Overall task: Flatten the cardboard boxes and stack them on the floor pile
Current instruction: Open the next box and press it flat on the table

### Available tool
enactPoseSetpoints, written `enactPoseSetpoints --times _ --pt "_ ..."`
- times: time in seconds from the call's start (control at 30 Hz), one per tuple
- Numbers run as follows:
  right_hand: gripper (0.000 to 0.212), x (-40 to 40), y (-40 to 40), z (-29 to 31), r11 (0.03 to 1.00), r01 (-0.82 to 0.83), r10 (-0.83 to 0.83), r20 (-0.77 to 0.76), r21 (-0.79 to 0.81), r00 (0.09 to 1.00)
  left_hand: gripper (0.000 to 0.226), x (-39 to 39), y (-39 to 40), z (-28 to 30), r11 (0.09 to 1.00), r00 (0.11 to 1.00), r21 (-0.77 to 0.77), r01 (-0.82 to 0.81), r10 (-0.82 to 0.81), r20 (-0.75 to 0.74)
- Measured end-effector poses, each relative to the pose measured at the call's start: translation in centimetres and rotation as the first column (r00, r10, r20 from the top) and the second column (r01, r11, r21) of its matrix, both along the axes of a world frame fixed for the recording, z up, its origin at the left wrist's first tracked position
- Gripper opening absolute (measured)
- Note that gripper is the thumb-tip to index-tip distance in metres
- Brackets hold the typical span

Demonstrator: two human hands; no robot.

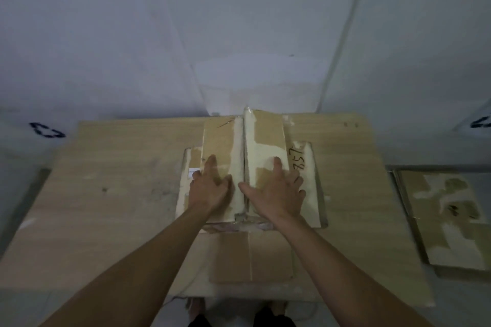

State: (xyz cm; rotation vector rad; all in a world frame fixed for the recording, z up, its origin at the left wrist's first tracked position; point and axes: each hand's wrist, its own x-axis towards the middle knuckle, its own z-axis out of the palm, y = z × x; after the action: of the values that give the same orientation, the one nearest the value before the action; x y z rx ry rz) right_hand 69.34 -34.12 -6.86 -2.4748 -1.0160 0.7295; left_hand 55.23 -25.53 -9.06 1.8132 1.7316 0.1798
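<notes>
Your left hand [210,188] and right hand [276,191] lie palm down, fingers spread, on the top flaps of a cardboard box [249,167] that sits in the middle of a light wooden table [119,194]. Neither hand grips anything; both are flat and open against the cardboard. The left palm presses the left flap, the right palm the right flap, and the seam between the flaps runs up between your two thumbs. Pale tape strips cover much of the flaps, and handwritten digits show on the box just right of your right fingers. Another flat cardboard panel [249,257] lies on the table under your forearms, at the near edge. Down on the floor to your right, well apart from the table's box, rests a pile of flattened cardboard [446,220]
</notes>
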Motion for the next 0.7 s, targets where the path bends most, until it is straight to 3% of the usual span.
enactPoseSetpoints --times 0.2,0.4,0.5,0.57,0.63,0.7 --pt "0.113 -8.2 3.4 0.6 0.993 -0.120 0.119 -0.044 -0.009 0.992 0.104 -9.0 2.0 0.7 0.995 0.997 -0.062 -0.074 0.074 0.001" --pt "0.106 -14.1 6.1 0.8 0.988 -0.143 0.141 -0.032 -0.061 0.990 0.128 -15.0 4.4 1.2 0.996 0.998 -0.088 -0.002 -0.004 -0.065" --pt "0.088 -13.7 6.0 2.4 0.995 -0.098 0.100 -0.149 0.021 0.984 0.130 -15.2 5.3 1.0 0.997 0.999 -0.073 0.031 -0.033 -0.037" --pt "0.061 -11.7 5.0 3.9 0.985 0.055 -0.022 -0.198 0.164 0.980 0.130 -14.6 5.5 0.7 0.997 0.998 -0.066 0.048 -0.051 -0.041" --pt "0.059 -9.4 3.8 5.2 0.950 0.156 -0.151 -0.038 0.272 0.988 0.129 -14.2 5.6 0.5 0.995 0.996 -0.061 0.079 -0.082 -0.039" --pt "0.072 -7.6 3.6 5.0 0.976 0.046 -0.131 0.401 0.213 0.907 0.127 -13.9 5.5 0.4 0.992 0.993 -0.058 0.108 -0.110 -0.039"
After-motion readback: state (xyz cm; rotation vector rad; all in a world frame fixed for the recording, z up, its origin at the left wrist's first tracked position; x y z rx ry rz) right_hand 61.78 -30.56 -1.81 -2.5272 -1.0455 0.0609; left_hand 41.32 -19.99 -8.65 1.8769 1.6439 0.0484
